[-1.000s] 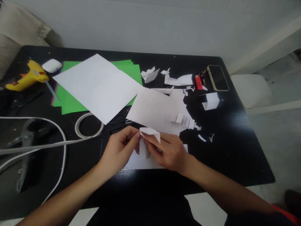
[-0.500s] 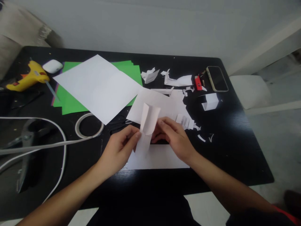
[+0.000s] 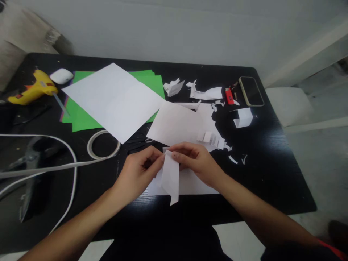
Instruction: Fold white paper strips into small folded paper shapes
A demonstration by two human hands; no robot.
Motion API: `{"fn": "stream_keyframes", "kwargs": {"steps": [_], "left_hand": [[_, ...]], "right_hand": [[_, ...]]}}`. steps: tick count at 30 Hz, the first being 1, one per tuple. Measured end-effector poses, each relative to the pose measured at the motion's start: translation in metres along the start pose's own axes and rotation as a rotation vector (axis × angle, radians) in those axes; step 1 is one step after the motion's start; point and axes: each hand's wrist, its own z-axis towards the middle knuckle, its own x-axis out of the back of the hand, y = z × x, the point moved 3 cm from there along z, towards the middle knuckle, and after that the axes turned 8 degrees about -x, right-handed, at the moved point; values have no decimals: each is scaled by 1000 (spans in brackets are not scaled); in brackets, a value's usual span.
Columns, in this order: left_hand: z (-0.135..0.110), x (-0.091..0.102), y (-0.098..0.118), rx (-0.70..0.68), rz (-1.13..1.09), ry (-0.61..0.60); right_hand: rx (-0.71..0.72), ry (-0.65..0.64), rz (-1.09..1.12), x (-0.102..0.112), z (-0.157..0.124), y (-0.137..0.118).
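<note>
A narrow folded strip of white paper (image 3: pixel 171 174) hangs between my hands, its upper part bent over toward me. My left hand (image 3: pixel 143 166) pinches its left edge near the top between thumb and fingers. At the fold, my right hand (image 3: pixel 194 159) grips the strip with thumb in front and fingers behind. Below the strip, a white sheet (image 3: pixel 197 185) lies on the black table (image 3: pixel 261 174). Just beyond my hands rests another white sheet (image 3: pixel 174 121) with small folded paper pieces (image 3: pixel 210 139) at its right corner.
Leftward are green sheets (image 3: pixel 78 125) under a white sheet (image 3: pixel 114 98), a yellow glue gun (image 3: pixel 35 88), a white case (image 3: pixel 61 76), pliers (image 3: pixel 32 156) and a white cable (image 3: pixel 74 174). Paper scraps (image 3: pixel 208 93), a red lighter (image 3: pixel 229 96) and a phone (image 3: pixel 251 91) lie at the back right.
The strip's upper part, upright before, is now folded down toward me. My right hand has moved left and slightly down to the fold; my left hand has barely moved.
</note>
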Motion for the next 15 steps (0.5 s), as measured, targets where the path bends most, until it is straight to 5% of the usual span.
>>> {"fn": "stream_keyframes", "kwargs": {"steps": [15], "left_hand": [[0, -1, -2, 14, -29, 4]], "right_hand": [[-59, -43, 18, 1, -1, 1]]}}
